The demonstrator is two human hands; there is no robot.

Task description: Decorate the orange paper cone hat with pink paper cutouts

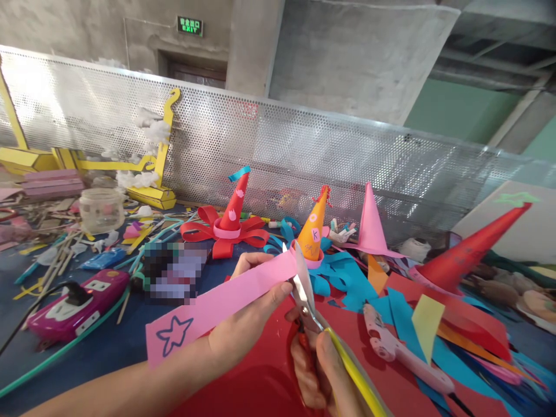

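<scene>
My left hand [243, 315] pinches a long pink paper strip [230, 298] near its far end. A star drawn in dark outline marks the strip's near end, which hangs over my forearm. Closed round the handles of a pair of scissors [307, 301], my right hand [319, 362] is just right of the left one. The scissor blades are parted at the strip's far end; whether they touch the paper I cannot tell. Just behind them stands an orange paper cone [313, 229] with a pink band and blue strips. Red paper [260, 370] lies under both hands.
A red cone hat [234, 208], a pink cone hat [372, 226] and a tilted red cone [473, 252] stand farther back. On the right lies a pink glue gun [402, 353] among paper scraps. A purple power strip [82, 304] and a clear jar [102, 211] are left.
</scene>
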